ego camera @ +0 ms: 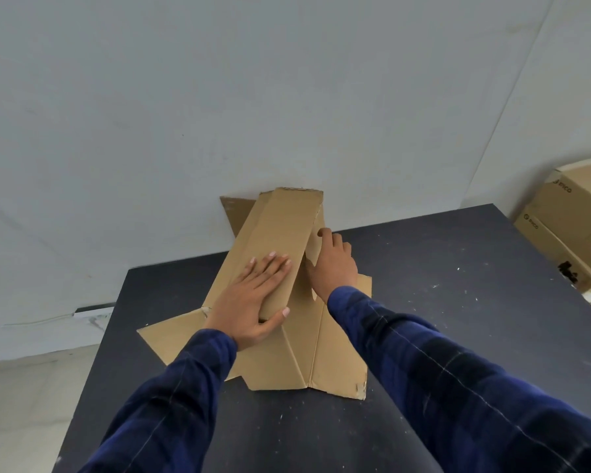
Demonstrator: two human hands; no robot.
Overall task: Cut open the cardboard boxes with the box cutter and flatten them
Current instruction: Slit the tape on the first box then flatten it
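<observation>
The cardboard box [335, 353] lies in the middle of the dark table [458, 302], with its far end against the wall [185, 97]. It is already cut open. Its near flaps lie flat on the table, spreading out toward 7 o'clock and 5 o'clock. One long panel [277, 230] is not down yet and slopes up toward 12 o'clock.

The left hand [253, 298] rests on the near end of that panel. Its fingers [270, 264] are straight and spread flat on the cardboard, and the thumb lies against the panel's near edge. It looks like it is pressing, not grabbing.

The right hand [335, 264] is just beside the panel, at about 1 o'clock from the left hand. Its fingers are bent and the thumb tip touches a small side flap [313, 254]. I cannot tell if it pinches the flap or only pushes it.

So the cutting looks done for this box, and the step now is flattening. Next, the raised panel likely needs a firm push down, with the side flap tucked under it so it does not pop up.

The box cutter is not in view (maybe off to one side). More boxes [574, 227] wait stacked at 3 o'clock, past the table's edge.
</observation>
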